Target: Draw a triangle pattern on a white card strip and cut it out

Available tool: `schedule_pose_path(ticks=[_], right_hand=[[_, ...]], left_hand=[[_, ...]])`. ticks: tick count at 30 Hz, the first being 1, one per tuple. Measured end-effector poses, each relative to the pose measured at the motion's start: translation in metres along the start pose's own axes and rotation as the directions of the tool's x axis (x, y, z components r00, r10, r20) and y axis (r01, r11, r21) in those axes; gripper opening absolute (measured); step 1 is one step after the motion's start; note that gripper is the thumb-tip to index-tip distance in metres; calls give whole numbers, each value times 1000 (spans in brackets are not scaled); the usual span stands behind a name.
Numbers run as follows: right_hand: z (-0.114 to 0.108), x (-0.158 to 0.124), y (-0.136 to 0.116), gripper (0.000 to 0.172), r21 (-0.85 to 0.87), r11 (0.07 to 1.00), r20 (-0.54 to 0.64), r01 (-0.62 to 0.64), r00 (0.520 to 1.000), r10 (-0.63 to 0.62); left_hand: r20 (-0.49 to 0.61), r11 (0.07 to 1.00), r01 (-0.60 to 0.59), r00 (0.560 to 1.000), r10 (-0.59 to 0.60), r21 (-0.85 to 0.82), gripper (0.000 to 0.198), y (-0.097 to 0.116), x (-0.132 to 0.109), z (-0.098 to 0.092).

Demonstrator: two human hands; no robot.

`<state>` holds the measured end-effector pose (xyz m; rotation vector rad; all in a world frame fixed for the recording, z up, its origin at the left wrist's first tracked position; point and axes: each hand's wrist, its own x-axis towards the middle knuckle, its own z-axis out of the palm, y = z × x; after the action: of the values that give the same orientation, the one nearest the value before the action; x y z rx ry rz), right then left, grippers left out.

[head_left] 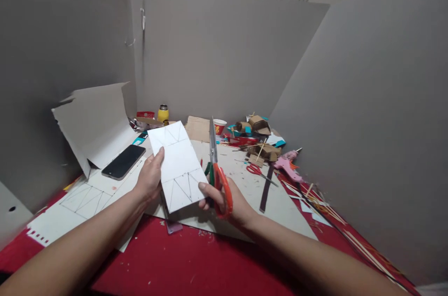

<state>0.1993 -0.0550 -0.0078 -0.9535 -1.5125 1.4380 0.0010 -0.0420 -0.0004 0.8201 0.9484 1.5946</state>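
A white card [180, 160] with triangle patterns drawn in dark lines at its top and bottom is held up over the table. My left hand [150, 174] grips its left edge, thumb on the front. My right hand [227, 198] has its fingers in the orange and green handles of large scissors [213, 146], whose blades point up and look closed. The right thumb also touches the card's lower right corner. Below the card lies a white board [227, 221] on a red cloth [168, 258].
A phone [123, 162] and a sheet with line drawings [87, 202] lie at left, by a folded white board [101, 123]. Small red scissors [254, 169], a dark strip [268, 188], a pink glue gun [289, 165], cardboard pieces [259, 125] and thin sticks [329, 212] are at right.
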Motion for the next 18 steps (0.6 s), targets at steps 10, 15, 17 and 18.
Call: schedule_pose_path(ticks=[10, 15, 17, 18], right_hand=[[-32, 19, -12, 44, -42, 990, -136, 136, 981, -140], [-34, 19, -6, 44, -2, 988, -131, 156, 979, -154], [-34, 20, -3, 44, 23, 986, -139, 166, 977, -162], [-34, 20, -3, 44, 35, 985, -141, 172, 976, -165]], left_hand=[[408, 961, 106, 889, -207, 256, 35, 0, -6, -3], [446, 947, 109, 862, -242, 303, 35, 1, -6, -4], [442, 949, 103, 866, -234, 299, 35, 1, -5, -3], [437, 952, 99, 871, -223, 289, 35, 0, -4, -3]])
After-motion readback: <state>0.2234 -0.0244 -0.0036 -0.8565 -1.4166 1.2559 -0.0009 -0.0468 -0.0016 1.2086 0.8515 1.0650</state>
